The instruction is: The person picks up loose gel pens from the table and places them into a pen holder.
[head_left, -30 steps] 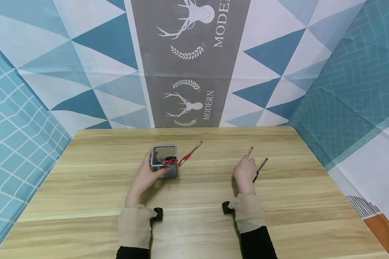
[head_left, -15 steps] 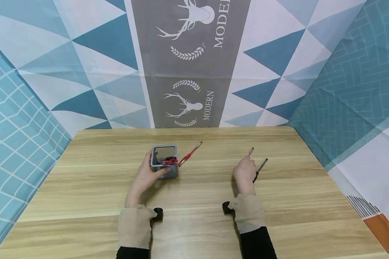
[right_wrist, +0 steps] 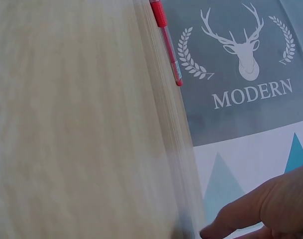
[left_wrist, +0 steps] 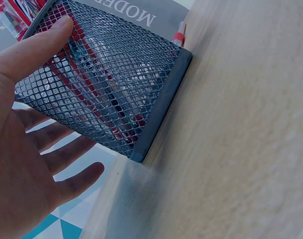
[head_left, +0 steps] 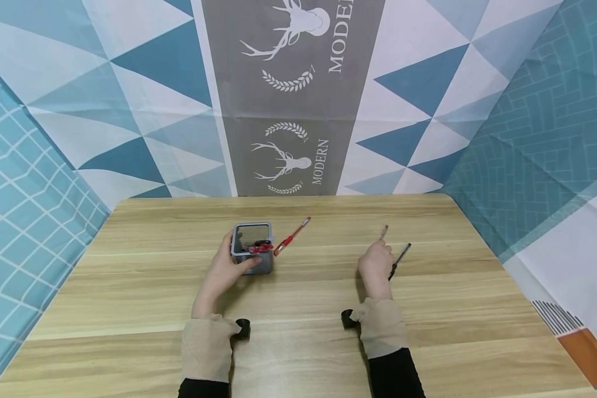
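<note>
Presumably light and stiff, the mesh pen holder is being gripped by its walls, the surest hold, in the left hand, toward the tabletop's far edge; a likely slippery pen is being partly covered by the right hand, any pinch being impossible to tell.

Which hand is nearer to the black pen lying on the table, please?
Right. The right hand is just beside the black pen; the left hand is well to the pen's left, holding the mesh cup.
</note>
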`<state>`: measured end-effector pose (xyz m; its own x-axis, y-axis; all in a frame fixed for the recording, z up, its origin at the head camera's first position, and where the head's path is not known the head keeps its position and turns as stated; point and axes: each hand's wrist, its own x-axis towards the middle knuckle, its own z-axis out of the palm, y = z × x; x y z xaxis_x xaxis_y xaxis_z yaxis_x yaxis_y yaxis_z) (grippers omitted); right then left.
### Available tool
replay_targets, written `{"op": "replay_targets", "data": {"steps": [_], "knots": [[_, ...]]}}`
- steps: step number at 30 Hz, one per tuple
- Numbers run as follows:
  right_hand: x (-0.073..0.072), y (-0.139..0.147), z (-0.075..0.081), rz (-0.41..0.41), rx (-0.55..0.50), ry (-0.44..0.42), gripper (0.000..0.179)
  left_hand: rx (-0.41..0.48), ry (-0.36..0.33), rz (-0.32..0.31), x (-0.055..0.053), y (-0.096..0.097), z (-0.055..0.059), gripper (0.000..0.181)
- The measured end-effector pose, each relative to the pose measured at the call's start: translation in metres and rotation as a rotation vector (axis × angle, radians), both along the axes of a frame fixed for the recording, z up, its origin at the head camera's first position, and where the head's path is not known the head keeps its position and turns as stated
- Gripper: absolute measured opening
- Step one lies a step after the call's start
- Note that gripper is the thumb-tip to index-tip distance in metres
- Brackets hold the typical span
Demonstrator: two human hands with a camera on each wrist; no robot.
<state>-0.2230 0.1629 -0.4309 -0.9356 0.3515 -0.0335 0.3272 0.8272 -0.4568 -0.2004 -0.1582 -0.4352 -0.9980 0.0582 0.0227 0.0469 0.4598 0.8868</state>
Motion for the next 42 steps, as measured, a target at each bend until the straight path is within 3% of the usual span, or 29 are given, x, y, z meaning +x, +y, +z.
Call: {"op": "replay_targets", "data": {"steps": [42], "knots": [[-0.0001,0.0050,-0.0013,-0.015,-0.038,0.011,0.031,-0.003,-0.004,0.004,0.0004,0.0005,0.0008,0.097]]}}
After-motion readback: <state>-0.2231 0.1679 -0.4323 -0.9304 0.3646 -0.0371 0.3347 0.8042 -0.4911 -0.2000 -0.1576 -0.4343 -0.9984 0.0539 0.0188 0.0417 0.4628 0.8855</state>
